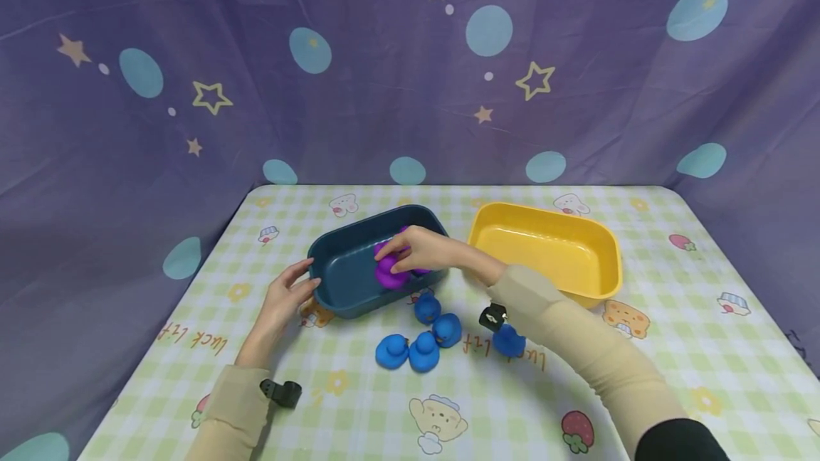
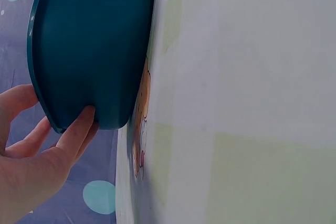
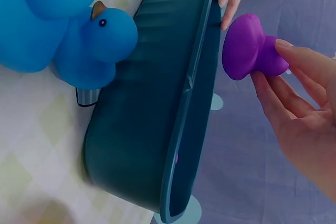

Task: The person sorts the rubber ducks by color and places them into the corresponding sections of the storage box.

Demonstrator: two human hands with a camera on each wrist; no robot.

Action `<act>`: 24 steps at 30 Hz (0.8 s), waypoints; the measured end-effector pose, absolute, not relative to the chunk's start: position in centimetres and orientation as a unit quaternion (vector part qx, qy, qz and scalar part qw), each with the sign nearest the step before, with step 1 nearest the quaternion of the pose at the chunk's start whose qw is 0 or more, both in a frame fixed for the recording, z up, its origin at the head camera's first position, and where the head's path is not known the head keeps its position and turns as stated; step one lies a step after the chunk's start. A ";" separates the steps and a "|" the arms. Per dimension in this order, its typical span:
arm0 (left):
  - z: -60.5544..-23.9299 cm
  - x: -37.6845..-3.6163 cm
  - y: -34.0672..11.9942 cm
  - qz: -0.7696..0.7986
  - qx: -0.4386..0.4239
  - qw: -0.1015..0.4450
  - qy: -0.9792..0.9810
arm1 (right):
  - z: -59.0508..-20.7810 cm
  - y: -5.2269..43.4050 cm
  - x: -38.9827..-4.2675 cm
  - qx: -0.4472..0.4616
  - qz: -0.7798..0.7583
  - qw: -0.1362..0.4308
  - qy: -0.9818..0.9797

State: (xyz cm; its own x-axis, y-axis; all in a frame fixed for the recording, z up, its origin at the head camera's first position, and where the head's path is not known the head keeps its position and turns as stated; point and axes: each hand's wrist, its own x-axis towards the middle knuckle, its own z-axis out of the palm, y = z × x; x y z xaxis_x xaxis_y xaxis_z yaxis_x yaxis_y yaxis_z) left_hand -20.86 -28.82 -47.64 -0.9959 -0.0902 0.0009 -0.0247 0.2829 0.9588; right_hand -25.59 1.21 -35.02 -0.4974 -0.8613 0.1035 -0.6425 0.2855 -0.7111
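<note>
The small purple rubber duck (image 1: 389,272) hangs over the dark blue plastic tub (image 1: 346,283) near the table's middle, pinched at its body by the right hand (image 1: 419,251); likely light, squashy (grip gently); the left hand (image 1: 282,301), fingers relaxed, steadies the tub's left end.

The blue ducks (image 1: 423,336) crowd the table just in front of the dark blue tub (image 1: 346,290); the yellow tub (image 1: 544,251) blocks its right side.

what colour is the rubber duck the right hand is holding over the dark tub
Purple rubber duck, held by the right hand; clearest in the right wrist view.
</note>
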 end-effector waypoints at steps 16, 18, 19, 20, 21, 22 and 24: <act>-47.3 -20.8 -28.7 -0.608 0.039 0.024 -0.793 | -36.1 -1.3 -26.7 -0.462 -0.350 0.163 0.798; -47.3 -20.8 -28.8 -0.606 0.041 0.024 -0.794 | -36.4 -1.6 -26.7 -0.458 -0.353 0.169 0.798; -47.3 -20.8 -28.8 -0.605 0.042 0.023 -0.795 | -36.5 -1.7 -26.8 -0.455 -0.355 0.171 0.799; -47.3 -20.8 -28.8 -0.604 0.043 0.023 -0.795 | -36.6 -1.9 -26.8 -0.450 -0.356 0.174 0.800; -47.3 -20.8 -28.8 -0.606 0.044 0.023 -0.794 | -36.7 -2.0 -26.8 -0.446 -0.357 0.175 0.802; -47.3 -20.8 -28.8 -0.608 0.045 0.022 -0.793 | -36.9 -2.1 -26.9 -0.442 -0.360 0.177 0.803; -47.3 -20.8 -28.7 -0.608 0.045 0.021 -0.792 | -37.2 -2.2 -27.0 -0.436 -0.360 0.178 0.805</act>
